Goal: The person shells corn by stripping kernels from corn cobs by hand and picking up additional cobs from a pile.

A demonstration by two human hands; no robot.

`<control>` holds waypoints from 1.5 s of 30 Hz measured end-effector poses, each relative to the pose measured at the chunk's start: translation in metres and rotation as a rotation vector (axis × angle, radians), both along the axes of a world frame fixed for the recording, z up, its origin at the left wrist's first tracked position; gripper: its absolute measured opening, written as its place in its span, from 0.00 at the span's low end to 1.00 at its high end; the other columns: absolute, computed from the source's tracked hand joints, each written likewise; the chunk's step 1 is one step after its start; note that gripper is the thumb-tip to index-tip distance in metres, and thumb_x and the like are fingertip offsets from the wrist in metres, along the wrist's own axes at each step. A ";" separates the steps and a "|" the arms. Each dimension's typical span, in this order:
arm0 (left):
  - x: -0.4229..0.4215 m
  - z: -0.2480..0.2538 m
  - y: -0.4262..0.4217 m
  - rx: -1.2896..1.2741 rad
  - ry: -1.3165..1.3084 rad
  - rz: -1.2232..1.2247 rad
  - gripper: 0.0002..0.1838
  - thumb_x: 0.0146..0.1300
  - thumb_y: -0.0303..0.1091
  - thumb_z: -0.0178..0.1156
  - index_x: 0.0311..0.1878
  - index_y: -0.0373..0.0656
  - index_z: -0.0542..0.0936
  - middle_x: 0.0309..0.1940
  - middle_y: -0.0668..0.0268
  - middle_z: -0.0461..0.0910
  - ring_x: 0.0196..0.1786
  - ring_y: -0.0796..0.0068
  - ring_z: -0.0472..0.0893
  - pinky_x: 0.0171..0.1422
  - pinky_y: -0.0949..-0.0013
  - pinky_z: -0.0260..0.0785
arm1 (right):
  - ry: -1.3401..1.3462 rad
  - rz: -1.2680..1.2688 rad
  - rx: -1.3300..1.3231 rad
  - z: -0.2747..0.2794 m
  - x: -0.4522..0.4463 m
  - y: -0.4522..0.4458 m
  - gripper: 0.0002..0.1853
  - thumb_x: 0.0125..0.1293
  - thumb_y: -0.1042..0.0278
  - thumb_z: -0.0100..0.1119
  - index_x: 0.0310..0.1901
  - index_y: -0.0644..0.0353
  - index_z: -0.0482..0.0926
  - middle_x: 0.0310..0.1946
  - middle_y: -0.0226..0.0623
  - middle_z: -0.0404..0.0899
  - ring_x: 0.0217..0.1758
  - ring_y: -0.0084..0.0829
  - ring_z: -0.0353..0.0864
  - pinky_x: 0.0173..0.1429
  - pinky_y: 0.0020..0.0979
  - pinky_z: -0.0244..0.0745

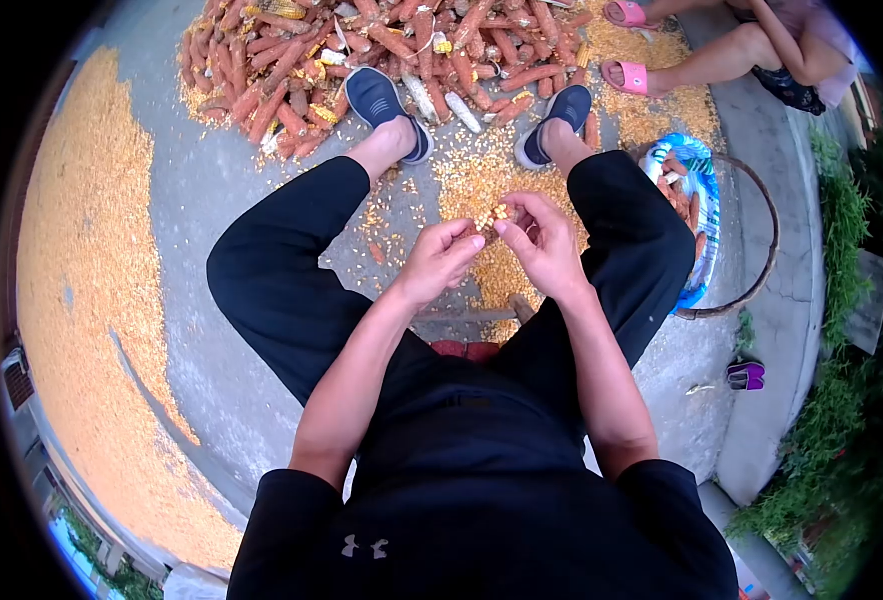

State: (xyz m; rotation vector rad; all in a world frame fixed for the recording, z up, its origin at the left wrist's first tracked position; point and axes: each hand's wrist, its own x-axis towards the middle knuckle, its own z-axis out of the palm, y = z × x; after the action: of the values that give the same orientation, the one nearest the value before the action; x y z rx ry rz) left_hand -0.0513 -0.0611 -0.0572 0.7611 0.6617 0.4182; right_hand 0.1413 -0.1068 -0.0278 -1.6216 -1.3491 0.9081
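Note:
Between my knees, my left hand (442, 262) and my right hand (547, 243) are close together, fingers curled. A small piece of corn cob with yellow kernels (492, 217) shows between the fingertips; my right hand pinches it. The fingers of my left hand are pressed together beside it, and whatever they hold is too small to make out. Loose yellow kernels (462, 170) lie on the concrete below and beyond my hands.
A heap of reddish cobs (442, 50) lies beyond my shoes. At the right stands a handled basket (710, 240) with a blue-white lining and cobs. A seated person's legs (707, 65) are at upper right. Kernels (102, 300) spread across the left. Purple shoes (746, 376) sit right.

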 end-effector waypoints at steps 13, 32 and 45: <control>-0.006 0.004 0.010 0.022 0.093 0.254 0.08 0.76 0.36 0.56 0.49 0.42 0.76 0.21 0.78 0.65 0.18 0.91 0.59 0.20 0.80 0.48 | -0.204 0.198 -0.101 0.013 -0.012 -0.002 0.12 0.65 0.65 0.66 0.41 0.65 0.77 0.23 0.40 0.75 0.24 0.32 0.77 0.30 0.33 0.70; 0.006 -0.024 -0.004 0.286 0.215 0.304 0.14 0.78 0.40 0.50 0.36 0.43 0.73 0.20 0.78 0.64 0.19 0.90 0.59 0.21 0.78 0.49 | -0.087 0.231 -0.021 0.005 -0.032 -0.006 0.12 0.76 0.63 0.54 0.40 0.65 0.79 0.24 0.42 0.75 0.26 0.36 0.78 0.34 0.36 0.72; 0.005 -0.013 -0.004 0.271 0.156 0.305 0.11 0.77 0.34 0.50 0.37 0.41 0.74 0.24 0.76 0.67 0.27 0.89 0.63 0.29 0.77 0.56 | 0.287 -0.053 -0.192 -0.025 -0.032 -0.009 0.19 0.80 0.56 0.48 0.45 0.63 0.82 0.25 0.28 0.76 0.26 0.20 0.73 0.30 0.25 0.68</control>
State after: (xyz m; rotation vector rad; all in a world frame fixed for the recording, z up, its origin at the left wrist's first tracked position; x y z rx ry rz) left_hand -0.0460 -0.0648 -0.0704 0.9594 0.8836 0.7434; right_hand 0.1091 -0.1162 -0.0526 -1.5876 -1.0427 1.2175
